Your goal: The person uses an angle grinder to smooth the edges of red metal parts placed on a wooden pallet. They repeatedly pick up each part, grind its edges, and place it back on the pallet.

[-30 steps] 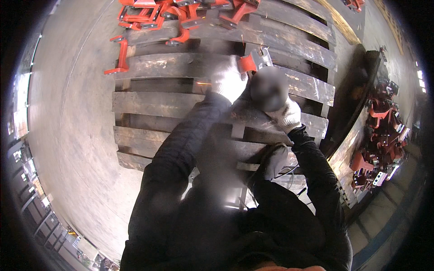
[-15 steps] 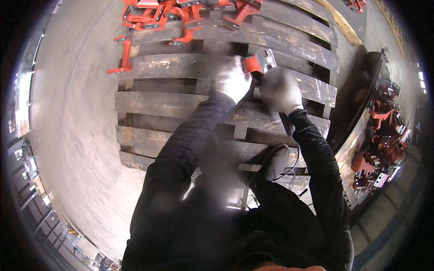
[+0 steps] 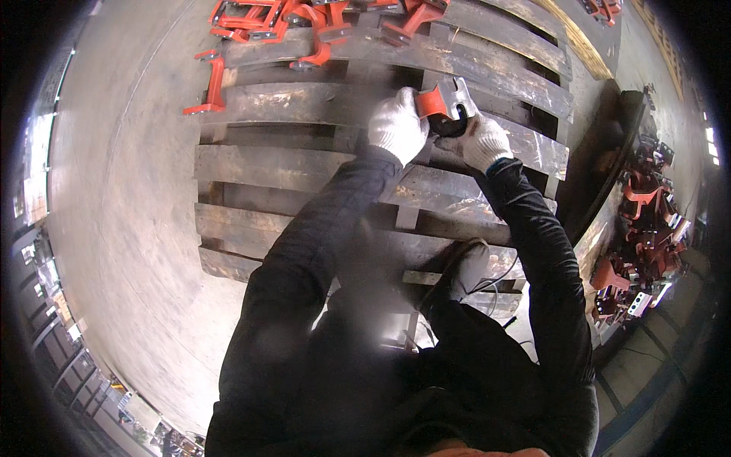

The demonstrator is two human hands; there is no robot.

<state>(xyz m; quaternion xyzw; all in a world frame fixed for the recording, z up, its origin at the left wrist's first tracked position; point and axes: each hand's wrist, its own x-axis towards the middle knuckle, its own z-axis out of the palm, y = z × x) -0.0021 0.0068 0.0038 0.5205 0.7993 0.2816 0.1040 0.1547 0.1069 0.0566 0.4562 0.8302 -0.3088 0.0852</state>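
In the middle of the head view, my left hand [image 3: 398,128], in a white knit glove, grips a red metal bracket [image 3: 431,103] by its left side. The bracket's right end is a bare grey plate [image 3: 459,93] with a slot cut in it. Against that plate, on its near right side, is my right hand [image 3: 487,143], also gloved, with its fingers curled. A dark shape lies between the two hands; what it is, and what the right fingers close on, cannot be made out. Both hands are above a worn wooden pallet [image 3: 282,164].
Several red brackets [image 3: 263,21] are heaped at the pallet's far end, and one bracket [image 3: 214,82] stands apart at its left edge. To the right, a pile of red and dark metal parts [image 3: 643,228] lies on another support. A shoe [image 3: 468,263] and a thin cable [image 3: 499,283] are near the pallet's front.
My right hand, blurred before, shows sharply now and sits slightly farther right and nearer the bracket's plate. The bracket has shifted a little right and turned, its plate tipped more upright.
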